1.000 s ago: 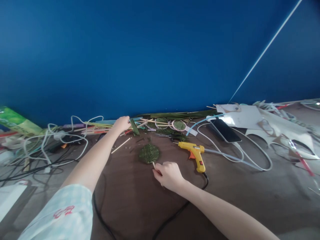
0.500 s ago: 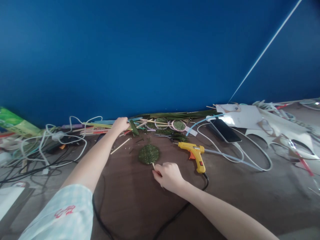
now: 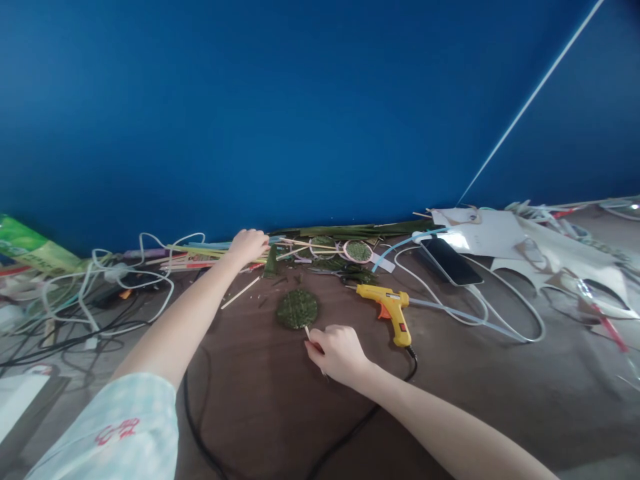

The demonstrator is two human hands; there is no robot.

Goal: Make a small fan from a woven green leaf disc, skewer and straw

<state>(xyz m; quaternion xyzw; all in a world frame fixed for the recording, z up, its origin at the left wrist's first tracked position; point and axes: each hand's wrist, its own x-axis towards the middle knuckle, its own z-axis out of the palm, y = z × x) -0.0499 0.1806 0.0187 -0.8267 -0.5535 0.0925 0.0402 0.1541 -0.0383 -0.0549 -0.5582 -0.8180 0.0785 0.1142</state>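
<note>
My right hand (image 3: pixel 339 355) is closed round a thin wooden stick (image 3: pixel 307 330). At the stick's far end is a round, dark green woven-looking disc (image 3: pixel 297 309), on or just over the brown table. Farther off, my left hand (image 3: pixel 249 247) is closed at the back of the table, its fingertips pinching a dark green leaf strip (image 3: pixel 271 262) that hangs down from them. A yellow glue gun (image 3: pixel 387 308) with an orange trigger lies right of the disc. Behind it, a small round piece with a green centre (image 3: pixel 358 251) lies among leaves and sticks.
Loose sticks (image 3: pixel 195 251) and long green leaves (image 3: pixel 350 231) lie along the blue wall (image 3: pixel 320 113). White cables (image 3: pixel 165 300) tangle at the left. To the right are a phone (image 3: pixel 453 261) and cut white card (image 3: pixel 487 233). A black cord (image 3: pixel 345 440) crosses the front.
My left hand has moved a little to the right, and the leaf strip has swung to hang more upright. My right hand and the disc have stayed nearly still.
</note>
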